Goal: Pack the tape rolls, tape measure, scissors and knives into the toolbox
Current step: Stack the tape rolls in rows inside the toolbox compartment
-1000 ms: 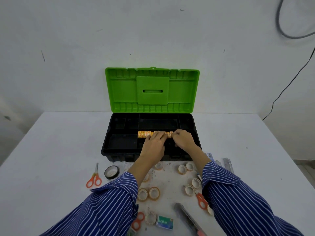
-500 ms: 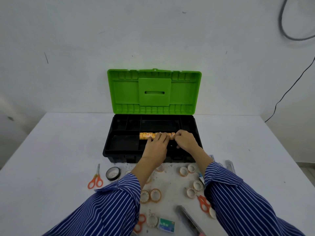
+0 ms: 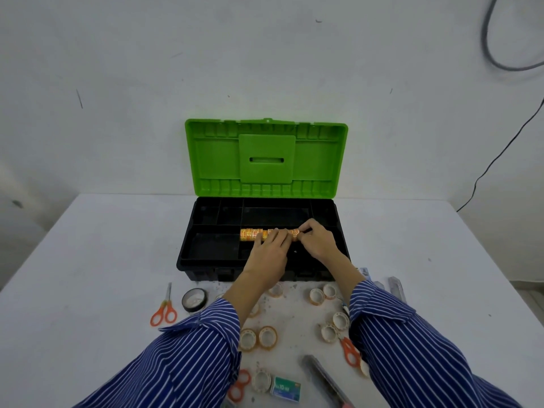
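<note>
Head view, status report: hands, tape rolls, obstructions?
Both hands, left hand and right hand, on orange tape-roll row inside black toolbox. Loose rolls outside. Nothing blocking.

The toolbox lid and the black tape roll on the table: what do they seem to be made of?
Lid: apparently moulded plastic, bright green with a dull sheen; ribs and a raised panel show. Black roll: probably vinyl tape, dark and slightly glossy outside, with a pale inner core.

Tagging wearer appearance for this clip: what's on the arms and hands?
Both arms wear long shirt sleeves, dark blue with thin white stripes, cuffs sitting partway up the forearms. The left hand and right hand are bare: no gloves; no rings, watch or markings visible.
</note>
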